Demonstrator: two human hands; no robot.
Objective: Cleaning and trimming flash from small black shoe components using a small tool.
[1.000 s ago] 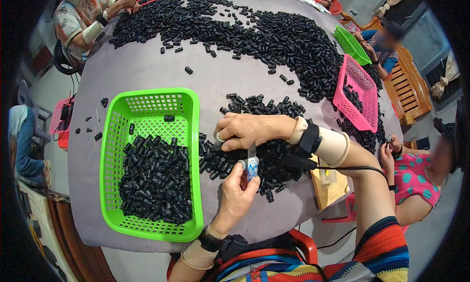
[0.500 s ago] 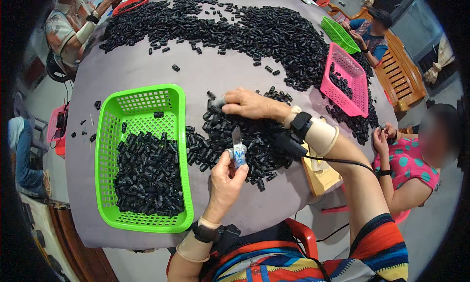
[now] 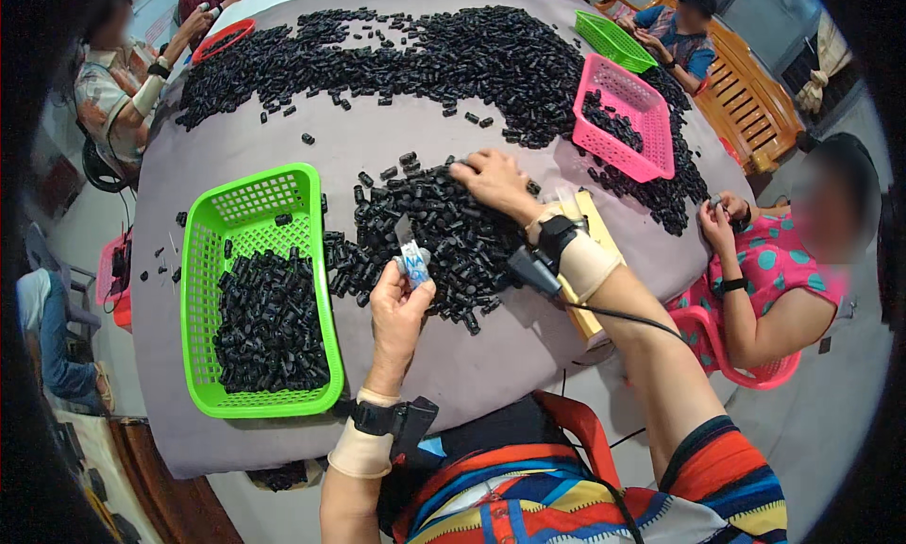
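My left hand (image 3: 401,303) is closed around a small blade (image 3: 411,261) with a pale, blue-marked wrapped grip, its metal tip pointing up over the pile. Under and beyond it lies a heap of short black plastic cylindrical parts (image 3: 425,209) on the grey-covered table. At the heap's far right edge rests my right hand (image 3: 498,181), palm down, fingers apart, with grey coverings on some fingertips. No part shows in its grasp. Left of the heap stands a green basket (image 3: 327,336), partly filled with the same black parts.
A wooden box-like piece (image 3: 587,233) lies by my right wrist, where a black cable runs. A larger spread of black parts (image 3: 377,67) covers the far table. A pink basket (image 3: 661,152) and a green basket (image 3: 604,39) stand at right. Co-workers sit around the table.
My right hand has moved right across the heap, from its middle to its far right edge. My left hand keeps the blade. The whole view has shifted slightly.
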